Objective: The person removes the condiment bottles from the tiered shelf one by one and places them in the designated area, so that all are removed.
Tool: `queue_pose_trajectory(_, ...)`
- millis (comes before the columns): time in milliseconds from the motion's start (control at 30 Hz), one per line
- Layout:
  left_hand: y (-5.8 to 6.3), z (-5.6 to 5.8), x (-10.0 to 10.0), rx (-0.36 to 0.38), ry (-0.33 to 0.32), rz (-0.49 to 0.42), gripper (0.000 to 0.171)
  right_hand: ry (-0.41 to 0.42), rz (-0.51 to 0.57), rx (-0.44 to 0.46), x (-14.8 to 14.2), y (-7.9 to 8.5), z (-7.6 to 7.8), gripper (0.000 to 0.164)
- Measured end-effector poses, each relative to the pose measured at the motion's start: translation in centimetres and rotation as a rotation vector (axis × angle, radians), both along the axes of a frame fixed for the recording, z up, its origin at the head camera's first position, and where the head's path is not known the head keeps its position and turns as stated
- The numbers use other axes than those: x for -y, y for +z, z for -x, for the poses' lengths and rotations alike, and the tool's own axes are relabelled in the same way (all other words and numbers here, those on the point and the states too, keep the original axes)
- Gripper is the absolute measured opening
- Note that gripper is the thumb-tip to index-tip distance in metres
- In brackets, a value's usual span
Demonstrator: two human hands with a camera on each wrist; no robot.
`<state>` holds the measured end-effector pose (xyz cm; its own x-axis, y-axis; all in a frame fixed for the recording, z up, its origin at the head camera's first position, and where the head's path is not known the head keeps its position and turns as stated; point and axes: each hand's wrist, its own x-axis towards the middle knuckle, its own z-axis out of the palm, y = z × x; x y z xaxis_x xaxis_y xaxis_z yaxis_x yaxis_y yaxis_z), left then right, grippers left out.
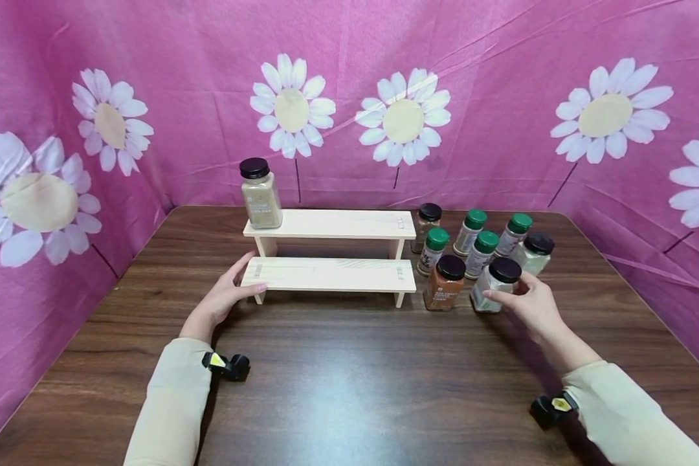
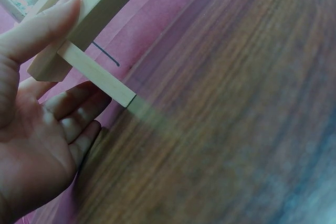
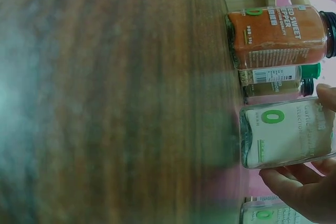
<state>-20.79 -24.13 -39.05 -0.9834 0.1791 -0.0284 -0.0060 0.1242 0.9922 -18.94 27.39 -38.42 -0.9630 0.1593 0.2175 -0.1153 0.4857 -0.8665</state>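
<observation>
My left hand (image 1: pixel 224 299) holds the left end of a two-tier wooden rack (image 1: pixel 332 277), its thumb on the lower tier and the other fingers around the end. In the left wrist view the thumb lies over the board's edge, with the fingers behind the short leg (image 2: pixel 97 74). My right hand (image 1: pixel 537 304) pinches a square glass jar of garlic powder (image 1: pixel 489 289) by its sides, below the black lid. The right wrist view shows its white powder and green-marked label. A jar of tan powder (image 1: pixel 262 202) stands at the left end of the top tier.
Right of the rack stand a red sweet pepper jar (image 1: pixel 444 285), several green-capped shakers (image 1: pixel 477 255), a dark-lidded jar (image 1: pixel 427 226) at the back and another pale jar (image 1: pixel 532 252). A pink flowered cloth (image 1: pixel 338 181) hangs behind the brown wooden table (image 1: pixel 326 388).
</observation>
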Motion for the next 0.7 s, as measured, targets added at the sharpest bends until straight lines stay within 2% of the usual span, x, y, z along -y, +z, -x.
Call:
queue_pose_trajectory(200,0.0,0.0,0.0,-0.004,0.000,0.004,0.079,-0.005,0.010,-0.015,-1.2,-2.0,1.0,0.042)
queue_pose_trajectory(700,0.0,0.0,0.0,0.000,0.000,0.000,0.079,-0.002,0.039,-0.006,-1.5,-2.5,1.6,0.043)
